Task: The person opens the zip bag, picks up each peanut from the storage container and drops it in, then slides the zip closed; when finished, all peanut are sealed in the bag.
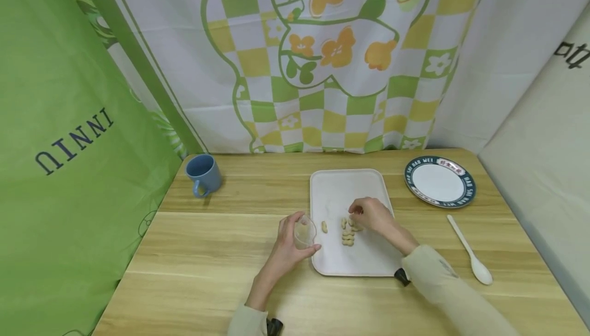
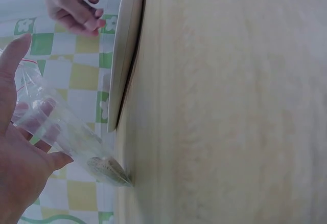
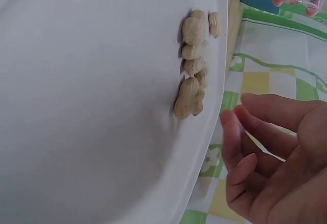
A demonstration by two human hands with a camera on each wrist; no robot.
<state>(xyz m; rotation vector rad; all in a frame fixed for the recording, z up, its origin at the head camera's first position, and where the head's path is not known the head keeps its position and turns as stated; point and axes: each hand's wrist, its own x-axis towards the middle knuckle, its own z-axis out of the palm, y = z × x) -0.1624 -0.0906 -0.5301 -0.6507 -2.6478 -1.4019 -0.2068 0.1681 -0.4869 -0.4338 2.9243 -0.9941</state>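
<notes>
Forming a wood-grained table, carrying a mug at far left, a tray around the middle, a plate at far right and, just in front, a spoon

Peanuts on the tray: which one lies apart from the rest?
The lone peanut by the left edge of the tray, nearest the clear bag; the other peanuts lie bunched nearer the middle.

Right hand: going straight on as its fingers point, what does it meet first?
The right hand would probably meet the peanuts on the tray first; its height above them is unclear.
</notes>
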